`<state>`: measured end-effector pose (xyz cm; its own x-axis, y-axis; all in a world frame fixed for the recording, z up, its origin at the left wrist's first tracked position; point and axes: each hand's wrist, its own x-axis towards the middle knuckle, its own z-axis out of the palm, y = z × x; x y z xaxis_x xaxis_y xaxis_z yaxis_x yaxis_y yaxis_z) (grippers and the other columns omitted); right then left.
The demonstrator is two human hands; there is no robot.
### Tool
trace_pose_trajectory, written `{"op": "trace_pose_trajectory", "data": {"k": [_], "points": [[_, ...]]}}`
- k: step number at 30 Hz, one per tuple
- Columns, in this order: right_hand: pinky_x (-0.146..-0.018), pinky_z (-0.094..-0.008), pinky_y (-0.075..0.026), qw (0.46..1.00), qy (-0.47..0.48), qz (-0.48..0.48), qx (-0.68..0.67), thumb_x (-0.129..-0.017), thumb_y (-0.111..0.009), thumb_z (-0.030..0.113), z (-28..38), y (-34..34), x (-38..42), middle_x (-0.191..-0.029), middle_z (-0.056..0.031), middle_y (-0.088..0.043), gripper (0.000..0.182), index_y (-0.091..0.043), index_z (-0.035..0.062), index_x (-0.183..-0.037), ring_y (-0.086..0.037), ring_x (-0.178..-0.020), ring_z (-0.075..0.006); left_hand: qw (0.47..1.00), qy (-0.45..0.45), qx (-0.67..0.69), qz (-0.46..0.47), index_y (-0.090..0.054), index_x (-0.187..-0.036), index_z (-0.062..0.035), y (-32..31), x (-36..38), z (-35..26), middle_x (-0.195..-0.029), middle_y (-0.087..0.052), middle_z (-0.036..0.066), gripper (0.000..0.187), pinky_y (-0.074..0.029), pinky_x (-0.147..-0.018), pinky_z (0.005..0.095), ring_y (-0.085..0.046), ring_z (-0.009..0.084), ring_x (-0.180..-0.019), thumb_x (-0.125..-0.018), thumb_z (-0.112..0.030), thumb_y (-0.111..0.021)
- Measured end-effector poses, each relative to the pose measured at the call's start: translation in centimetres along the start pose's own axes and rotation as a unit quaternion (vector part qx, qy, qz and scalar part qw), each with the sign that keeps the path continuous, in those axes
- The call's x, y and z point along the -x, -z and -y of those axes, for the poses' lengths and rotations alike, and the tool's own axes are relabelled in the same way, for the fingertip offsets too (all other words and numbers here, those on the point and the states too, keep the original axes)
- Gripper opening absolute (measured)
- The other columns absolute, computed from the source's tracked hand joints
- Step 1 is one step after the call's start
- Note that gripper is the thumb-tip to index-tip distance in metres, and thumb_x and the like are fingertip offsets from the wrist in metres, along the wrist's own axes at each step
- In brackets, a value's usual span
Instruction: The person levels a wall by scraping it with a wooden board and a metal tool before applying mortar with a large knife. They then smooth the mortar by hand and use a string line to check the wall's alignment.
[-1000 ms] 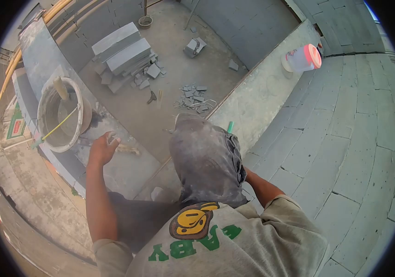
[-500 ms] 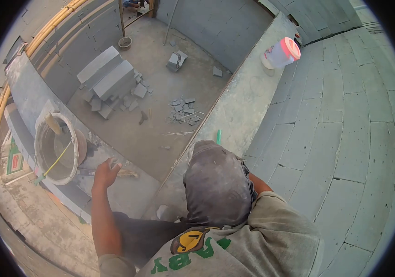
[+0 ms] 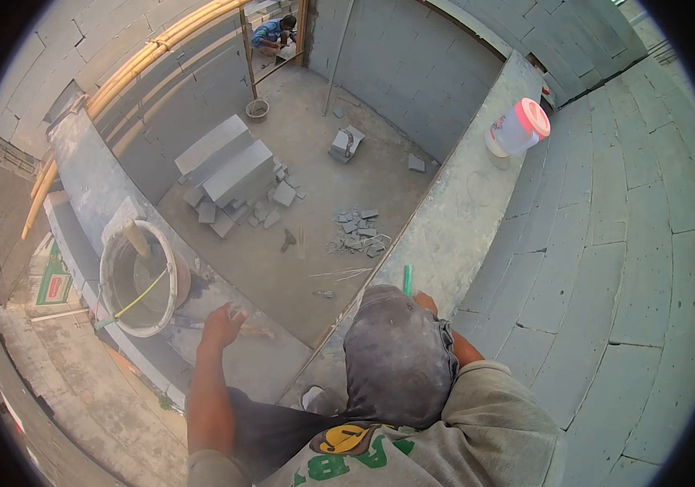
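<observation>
My left hand (image 3: 223,326) is over the left ledge, just right of a mortar-smeared bucket (image 3: 172,280). Its fingers are curled together; whatever they may hold is too small to make out. Beneath it lies a long, narrow thing with a brownish end (image 3: 258,331). Inside the bucket leans a tool with a pale rounded handle (image 3: 137,240), and a yellow-green bail crosses the opening. Past the grey cap (image 3: 400,357), only part of my right hand (image 3: 425,303) shows, close to a green stick-like piece (image 3: 407,280) on the right ledge (image 3: 453,231). Its fingers are mostly hidden.
A pink-lidded jug (image 3: 519,128) stands farther along the right ledge. Below are stacked grey blocks (image 3: 238,170), broken pieces (image 3: 358,231) and a small bucket (image 3: 257,109). Another person (image 3: 270,36) crouches at the back. Bamboo poles (image 3: 148,61) run along the left.
The view has shifted, so the scene sits lower and farther right. Part of my right hand now shows beside the green piece. My left hand stays curled near the bucket.
</observation>
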<state>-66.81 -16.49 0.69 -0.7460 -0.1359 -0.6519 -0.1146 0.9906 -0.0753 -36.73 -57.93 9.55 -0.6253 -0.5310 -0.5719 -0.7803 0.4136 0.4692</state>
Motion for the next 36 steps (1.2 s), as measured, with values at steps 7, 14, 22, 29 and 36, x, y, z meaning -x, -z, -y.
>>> {"op": "trace_pose_trajectory", "data": {"k": [7,14,22,29,36], "points": [[-0.097,-0.0547,-0.041,0.832,0.408,-0.149,0.347,-0.09,-0.049,0.019,-3.2,-2.4,-4.4,-0.131,-0.0165,-0.05,0.038,-0.052,0.0096,-0.127,-0.045,-0.127,-0.0354,0.997,-0.058,0.05,0.004,-0.061,-0.121,-0.0038,0.8,0.1,-3.4,-0.108,-0.066,0.024,0.047,-0.048,-0.091,0.0409,-0.063,0.0377,-0.104,-0.087,-0.036,-0.065],[-0.101,-0.0555,-0.036,0.543,0.573,-0.238,0.566,-0.088,-0.05,0.021,-9.3,-4.0,-9.5,-0.119,-0.0121,-0.058,0.021,-0.065,0.0111,-0.099,-0.042,-0.128,-0.0345,0.998,-0.037,0.037,0.03,-0.06,-0.122,-0.0035,0.3,1.0,-1.5,-0.109,-0.066,0.025,0.048,-0.047,-0.091,0.0432,-0.062,0.0391,-0.106,-0.087,-0.036,-0.064],[-0.096,-0.0343,-0.044,0.822,0.216,0.244,0.467,-0.083,-0.059,0.028,-21.1,-3.1,-5.9,-0.111,-0.0131,-0.068,0.03,-0.069,0.0114,-0.105,-0.06,-0.113,-0.0247,0.999,-0.029,0.03,0.028,-0.059,-0.125,-0.0055,2.7,1.7,-3.7,-0.113,-0.064,0.024,0.049,-0.046,-0.093,0.0444,-0.059,0.0385,-0.11,-0.088,-0.038,-0.06],[-0.085,-0.0357,-0.051,0.836,0.143,0.216,0.484,-0.081,-0.061,0.033,-17.9,13.2,10.9,-0.102,-0.0139,-0.07,0.032,-0.071,0.0099,-0.102,-0.065,-0.105,-0.0288,0.995,-0.073,0.058,-0.025,-0.059,-0.124,-0.0046,2.5,0.6,-3.9,-0.112,-0.064,0.024,0.049,-0.047,-0.091,0.0429,-0.061,0.0395,-0.106,-0.089,-0.04,-0.06],[-0.086,-0.0406,-0.053,0.859,0.002,0.078,0.505,-0.08,-0.063,0.026,-8.1,24.9,10.7,-0.101,-0.0189,-0.069,0.029,-0.072,0.0046,-0.097,-0.067,-0.097,-0.0335,0.996,-0.084,0.021,-0.005,-0.059,-0.123,-0.0036,2.1,1.6,-5.0,-0.109,-0.065,0.021,0.048,-0.047,-0.09,0.0461,-0.061,0.0379,-0.105,-0.09,-0.039,-0.059]]}}
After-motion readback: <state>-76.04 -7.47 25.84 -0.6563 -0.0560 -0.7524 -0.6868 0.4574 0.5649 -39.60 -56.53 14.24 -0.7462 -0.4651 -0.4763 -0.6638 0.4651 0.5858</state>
